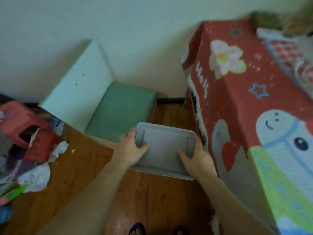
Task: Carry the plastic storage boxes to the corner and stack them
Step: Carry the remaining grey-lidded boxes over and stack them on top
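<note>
A grey plastic storage box (pixel 165 146) with a flat lid is held above the wooden floor in the middle of the view. My left hand (pixel 130 149) grips its left side, thumb over the lid by the left latch. On the right side my right hand (pixel 197 157) does the same, thumb resting on the lid. The box sits between a green cushioned seat (pixel 122 111) at the far left and a piece of furniture draped in a red cartoon cloth (pixel 237 102) on the right. Its body below the lid is mostly hidden.
A white panel (pixel 76 82) leans against the wall beside the green seat. Clutter lies at the left: a pink stool (pixel 18 121), a red bag (pixel 40 146), crumpled white plastic (pixel 36 178). My feet in dark sandals (pixel 137 228) show at the bottom edge.
</note>
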### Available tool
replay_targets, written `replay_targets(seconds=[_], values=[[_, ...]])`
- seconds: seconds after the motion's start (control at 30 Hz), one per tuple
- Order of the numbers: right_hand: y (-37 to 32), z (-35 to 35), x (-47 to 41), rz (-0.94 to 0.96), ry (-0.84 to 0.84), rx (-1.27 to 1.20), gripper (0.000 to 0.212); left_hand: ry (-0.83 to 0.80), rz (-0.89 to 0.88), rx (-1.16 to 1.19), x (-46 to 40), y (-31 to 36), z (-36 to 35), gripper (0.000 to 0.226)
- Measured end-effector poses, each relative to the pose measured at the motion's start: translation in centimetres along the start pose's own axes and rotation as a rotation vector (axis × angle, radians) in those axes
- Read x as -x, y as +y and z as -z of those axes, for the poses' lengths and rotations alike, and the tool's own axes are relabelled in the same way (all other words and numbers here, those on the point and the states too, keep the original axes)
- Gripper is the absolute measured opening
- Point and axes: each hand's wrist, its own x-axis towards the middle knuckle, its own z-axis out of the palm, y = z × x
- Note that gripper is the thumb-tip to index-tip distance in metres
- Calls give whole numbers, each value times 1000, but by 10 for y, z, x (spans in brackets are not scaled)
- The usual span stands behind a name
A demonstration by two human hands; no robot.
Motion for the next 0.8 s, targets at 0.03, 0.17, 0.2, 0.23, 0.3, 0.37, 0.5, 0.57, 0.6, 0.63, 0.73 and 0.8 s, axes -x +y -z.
replay_targets(seconds=[0.03, 0.17, 0.2, 0.23, 0.3, 0.37, 0.5, 0.57, 0.6, 0.63, 0.73, 0.8], values=[[-13, 18, 3, 21, 17, -4, 91, 17, -10, 7, 4, 10, 19, 92], [-58, 80, 14, 82, 85, -14, 82, 65, -39, 18, 16, 46, 80, 95], [-70, 97, 18, 105, 108, -17, 80, 84, -49, 17, 22, 57, 97, 95], [-81, 113, 22, 123, 121, -25, 80, 100, -58, 19, 28, 67, 112, 95], [-99, 145, 26, 152, 139, -24, 79, 138, -76, 20, 37, 87, 141, 94], [-115, 171, 27, 168, 148, -11, 79, 158, -79, 21, 43, 105, 165, 94], [-154, 233, 43, 248, 194, -32, 74, 231, -99, 59, 67, 145, 224, 87], [-170, 262, 50, 278, 219, -24, 72, 264, -119, 64, 79, 163, 252, 82], [-178, 276, 55, 295, 233, -18, 71, 277, -131, 70, 85, 173, 265, 79], [-186, 290, 59, 313, 247, -18, 71, 287, -141, 77, 92, 181, 278, 78], [-209, 329, 67, 337, 263, -19, 71, 320, -155, 85, 103, 206, 315, 72], [-222, 354, 75, 348, 264, 7, 72, 357, -149, 82, 112, 222, 336, 71]])
